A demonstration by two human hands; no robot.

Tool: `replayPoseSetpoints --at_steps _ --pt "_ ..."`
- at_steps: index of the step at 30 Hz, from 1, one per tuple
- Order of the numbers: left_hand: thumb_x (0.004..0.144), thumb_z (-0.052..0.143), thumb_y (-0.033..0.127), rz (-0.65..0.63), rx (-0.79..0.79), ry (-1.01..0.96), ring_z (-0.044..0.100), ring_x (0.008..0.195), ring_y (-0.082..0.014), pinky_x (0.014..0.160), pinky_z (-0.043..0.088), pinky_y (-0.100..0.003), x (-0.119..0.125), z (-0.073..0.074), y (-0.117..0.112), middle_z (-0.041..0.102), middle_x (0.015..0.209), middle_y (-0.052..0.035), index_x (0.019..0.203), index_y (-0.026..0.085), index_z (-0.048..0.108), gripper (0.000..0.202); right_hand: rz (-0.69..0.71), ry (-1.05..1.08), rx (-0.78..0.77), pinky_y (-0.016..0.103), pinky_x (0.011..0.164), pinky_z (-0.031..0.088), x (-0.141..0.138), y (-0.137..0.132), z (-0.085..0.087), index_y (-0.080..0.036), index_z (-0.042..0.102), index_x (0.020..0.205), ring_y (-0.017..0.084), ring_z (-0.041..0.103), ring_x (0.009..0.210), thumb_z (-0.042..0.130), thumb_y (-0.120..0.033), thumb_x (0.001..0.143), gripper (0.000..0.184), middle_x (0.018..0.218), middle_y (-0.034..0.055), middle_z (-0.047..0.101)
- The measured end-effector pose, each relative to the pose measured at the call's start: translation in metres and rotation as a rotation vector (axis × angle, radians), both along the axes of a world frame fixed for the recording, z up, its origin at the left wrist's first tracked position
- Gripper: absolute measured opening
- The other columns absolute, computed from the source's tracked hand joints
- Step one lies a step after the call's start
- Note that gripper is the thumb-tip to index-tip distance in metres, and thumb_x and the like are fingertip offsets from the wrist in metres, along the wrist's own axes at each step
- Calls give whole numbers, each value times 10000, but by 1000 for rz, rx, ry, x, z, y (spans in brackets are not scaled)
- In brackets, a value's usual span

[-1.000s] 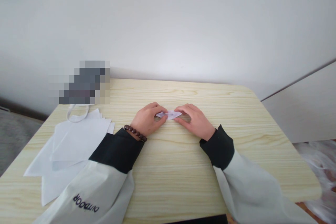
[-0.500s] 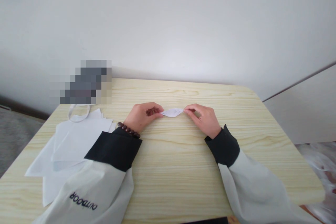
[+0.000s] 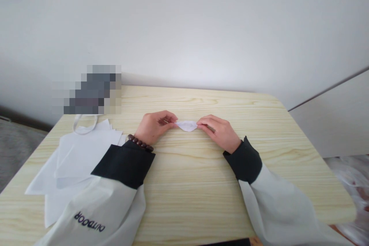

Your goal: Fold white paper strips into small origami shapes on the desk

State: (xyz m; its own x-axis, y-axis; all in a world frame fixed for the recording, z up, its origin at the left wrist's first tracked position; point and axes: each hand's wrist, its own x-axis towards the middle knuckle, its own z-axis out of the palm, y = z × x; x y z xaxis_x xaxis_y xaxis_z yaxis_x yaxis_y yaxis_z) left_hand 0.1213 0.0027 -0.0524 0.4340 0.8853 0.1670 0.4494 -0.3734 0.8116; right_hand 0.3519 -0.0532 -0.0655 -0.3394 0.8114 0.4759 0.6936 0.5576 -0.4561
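Near edge: black object [image 3: 230, 243], only its top strip in view, right of the edge's middle.
Sleeves: pale grey with black cuffs; left sleeve [image 3: 109, 203] lettered "OUTDOOR", right sleeve [image 3: 285, 196] crossing the table [image 3: 190, 184] toward its right side.
Sheets: loose pile of white paper sheets [image 3: 89, 153] along the table's left edge, overlapping at odd angles, partly under the left sleeve.
Left hand: left hand [image 3: 155, 127], dark bead bracelet [image 3: 140, 142] at the wrist; thumb and fingertips pinching the paper's left end.
Right hand: right hand [image 3: 220, 130], thumb and fingers pinching the right end.
Paper piece: small paper piece [image 3: 187, 126] between the hands, past mid-table toward the far edge; white with a faint lilac cast, narrowing at both ends, upper edge nearly straight, lower edge bulging nearward; faint grey shading, folds too small to count. Contact with tabletop: cannot tell.
Far left corner: white loop [image 3: 75, 125] beside a pixelated dark object [image 3: 89, 90].
Beyond far edge: plain white wall [image 3: 184, 27].
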Motion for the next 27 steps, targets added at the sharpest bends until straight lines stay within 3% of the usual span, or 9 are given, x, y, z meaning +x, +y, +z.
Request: replayPoseSetpoints --at_steps 8,15,27 --pt "724 641 358 34 -20 8 636 670 -153 668 520 -274 -2 -1 1 701 801 -13 801 202 657 174 29 92 -25 292 815 523 6 1 2 -215 669 938 150 652 872 578 -256 852 131 944 36 703" --pt "727 638 358 13 8 6 639 697 -155 677 525 -265 0 4 -1 695 782 -16 772 191 655 173 -127 89 -11 255 678 512 5 0 3 -206 668 795 136 647 706 604 -267 834 97 788 13 703" --pt "738 627 376 -30 21 26 637 678 -126 673 512 -224 3 4 -3 709 796 -11 798 176 669 212 42 -34 62 255 779 488 -2 0 5 -181 618 898 133 608 822 487 -221 906 137 874 48 643"
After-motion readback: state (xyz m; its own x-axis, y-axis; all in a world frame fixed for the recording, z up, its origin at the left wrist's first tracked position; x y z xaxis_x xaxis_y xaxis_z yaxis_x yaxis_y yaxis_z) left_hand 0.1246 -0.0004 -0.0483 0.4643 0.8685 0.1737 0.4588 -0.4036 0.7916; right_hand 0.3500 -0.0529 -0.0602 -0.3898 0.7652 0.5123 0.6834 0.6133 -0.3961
